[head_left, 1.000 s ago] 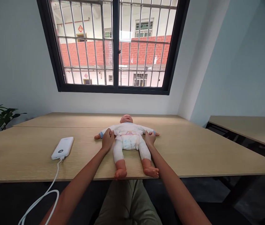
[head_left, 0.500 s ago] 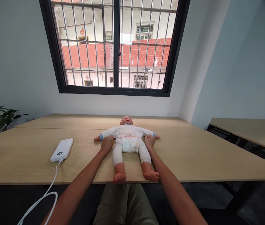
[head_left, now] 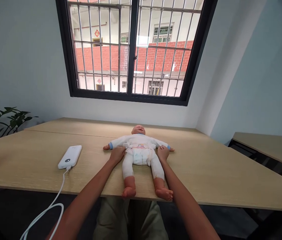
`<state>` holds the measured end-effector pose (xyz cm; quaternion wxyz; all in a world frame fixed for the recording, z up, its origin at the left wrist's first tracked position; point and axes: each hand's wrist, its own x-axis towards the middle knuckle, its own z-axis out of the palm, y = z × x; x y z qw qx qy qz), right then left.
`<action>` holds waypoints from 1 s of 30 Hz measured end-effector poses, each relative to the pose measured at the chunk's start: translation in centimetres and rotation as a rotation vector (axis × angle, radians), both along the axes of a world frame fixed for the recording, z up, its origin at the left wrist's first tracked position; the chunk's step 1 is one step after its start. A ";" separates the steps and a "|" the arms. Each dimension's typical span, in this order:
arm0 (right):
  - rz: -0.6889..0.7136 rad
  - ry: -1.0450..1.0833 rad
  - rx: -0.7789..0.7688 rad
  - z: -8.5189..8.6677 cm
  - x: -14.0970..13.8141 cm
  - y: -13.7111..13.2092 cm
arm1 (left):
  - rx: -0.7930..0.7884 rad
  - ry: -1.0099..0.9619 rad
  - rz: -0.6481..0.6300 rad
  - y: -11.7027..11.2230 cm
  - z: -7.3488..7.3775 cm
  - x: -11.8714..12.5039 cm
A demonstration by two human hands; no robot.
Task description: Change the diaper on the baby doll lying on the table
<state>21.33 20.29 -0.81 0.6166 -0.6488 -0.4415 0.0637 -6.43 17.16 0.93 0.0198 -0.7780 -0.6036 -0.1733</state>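
Head view: a baby doll (head_left: 141, 156) is laid face up on a pale wood-grain counter (head_left: 23, 160), head toward the barred window (head_left: 131, 50), arms spread, feet at the near edge. The left hand (head_left: 117, 155) and right hand (head_left: 162, 153) are placed at either side of the doll's waist. The left fingers (head_left: 122, 150) are loosely curled against the hem of the white top (head_left: 141, 140), and the right fingers (head_left: 162, 149) are bent against the same hem opposite. Whether either hand has real hold of the cloth cannot be told. Compared with a second ago, the left hand is found lower, off the sleeve and at the waist, and the whole view is swung, with the window sitting further right. A white power bank (head_left: 69, 156) lies left of the doll, well apart from it, its white cable (head_left: 59, 190) running over the counter's front edge.
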 end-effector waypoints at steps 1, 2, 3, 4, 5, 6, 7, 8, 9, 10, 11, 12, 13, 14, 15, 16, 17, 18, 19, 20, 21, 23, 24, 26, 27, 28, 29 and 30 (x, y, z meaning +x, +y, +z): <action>0.004 -0.001 0.004 0.0 0.0 0.0 | 0.001 0.001 -0.007 0.0 0.0 0.0; 0.008 -0.003 0.008 -0.1 0.0 0.0 | 0.003 0.000 -0.010 0.0 -0.1 0.0; 0.011 -0.005 0.010 -0.1 0.0 0.0 | 0.007 -0.004 -0.010 0.1 -0.1 0.0; 0.014 -0.007 0.012 -0.1 0.0 0.0 | 0.011 -0.011 -0.009 0.1 -0.2 0.0; 0.015 -0.010 0.012 -0.2 0.0 0.0 | 0.014 -0.018 -0.009 0.2 -0.2 0.0; 0.016 -0.012 0.013 -0.2 0.1 0.1 | 0.017 -0.027 -0.010 0.3 -0.2 0.0; 0.014 -0.014 0.014 -0.3 0.1 0.1 | 0.018 -0.035 -0.012 0.3 -0.2 0.0; 0.012 -0.016 0.016 -0.3 0.1 0.1 | 0.018 -0.044 -0.014 0.4 -0.3 0.0; 0.009 -0.017 0.018 -0.3 0.1 0.1 | 0.018 -0.052 -0.016 0.5 -0.3 0.0; 0.006 -0.018 0.021 -0.2 0.1 0.0 | 0.016 -0.060 -0.017 0.5 -0.3 0.1; 0.004 -0.019 0.024 -0.2 0.0 0.0 | 0.015 -0.068 -0.018 0.5 -0.3 0.1; 0.002 -0.020 0.027 -0.1 0.0 -0.1 | 0.014 -0.075 -0.018 0.6 -0.3 0.1; 0.001 -0.020 0.030 -0.1 0.0 -0.1 | 0.013 -0.081 -0.017 0.6 -0.4 0.2; 0.000 -0.020 0.031 -0.1 -0.1 -0.2 | 0.012 -0.086 -0.017 0.6 -0.4 0.2; 0.000 -0.020 0.032 0.0 -0.1 -0.2 | 0.013 -0.089 -0.019 0.6 -0.4 0.2; 0.003 -0.020 0.032 0.0 -0.1 -0.3 | 0.014 -0.091 -0.022 0.6 -0.4 0.2; 0.007 -0.021 0.032 0.0 -0.2 -0.3 | 0.016 -0.093 -0.026 0.6 -0.4 0.2; 0.012 -0.022 0.033 -0.1 -0.2 -0.3 | 0.018 -0.094 -0.031 0.6 -0.4 0.2; 0.018 -0.023 0.033 -0.1 -0.2 -0.2 | 0.021 -0.095 -0.035 0.5 -0.4 0.2; 0.022 -0.023 0.034 -0.1 -0.2 -0.2 | 0.024 -0.097 -0.038 0.5 -0.4 0.2; 0.024 -0.023 0.035 -0.1 -0.2 -0.2 | 0.026 -0.101 -0.040 0.4 -0.3 0.2; 0.023 -0.022 0.035 -0.1 -0.1 -0.2 | 0.029 -0.112 -0.043 0.2 -0.2 0.2; 0.023 -0.022 0.034 -0.1 -0.1 -0.1 | 0.029 -0.121 -0.043 0.2 -0.2 0.2; 0.026 -0.020 0.029 -0.3 -0.1 -0.1 | 0.029 -0.148 -0.029 0.1 -0.2 0.2; 0.030 -0.019 0.024 -0.3 -0.1 0.0 | 0.031 -0.168 -0.014 0.0 -0.2 0.2; 0.035 -0.018 0.017 -0.4 -0.1 0.0 | 0.034 -0.193 0.011 0.1 -0.2 0.2; 0.039 -0.016 0.010 -0.5 -0.2 0.0 | 0.039 -0.224 0.044 0.2 -0.3 0.2; 0.046 -0.015 0.000 -0.5 -0.3 0.0 | 0.043 -0.260 0.082 0.3 -0.4 0.1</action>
